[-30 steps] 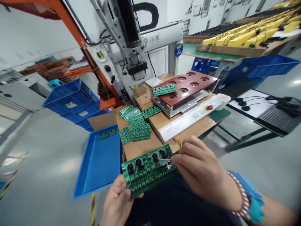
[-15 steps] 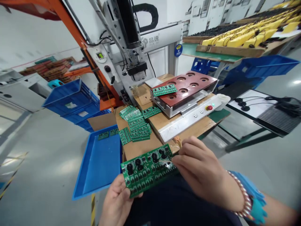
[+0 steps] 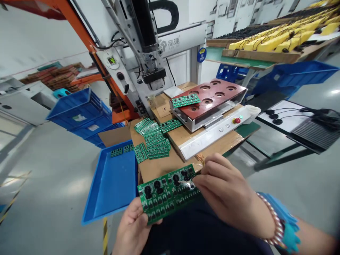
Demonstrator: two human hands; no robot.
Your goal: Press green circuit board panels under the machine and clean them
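In the head view, a person works over a green circuit board (image 3: 168, 194) at the near edge of a bench (image 3: 156, 169). Little has changed over the past second: the board sits a touch farther right and nearer than half a second ago, and a brighter glint shows beside the right fingertips. The slender pale stick (image 3: 183, 182) stays over the same part of the board, which suggests careful work at one spot rather than a move along the row.

The left hand (image 3: 132, 226) grips the board by its near left corner, thumb over the front face, fingers behind, leaving most of the board projecting to the right of that hold. The right hand (image 3: 225, 193) pinches the stick between thumb and forefinger at the board's right end, the stick pointing left toward a black round component (image 3: 176, 179); whether its tip touches is too blurred to tell.

Beyond the held board lies a pile of similar boards (image 3: 155, 141), with a blue tray (image 3: 111, 191) to the left and, farther right, a single board (image 3: 186, 100) resting on a red plate (image 3: 223, 101)
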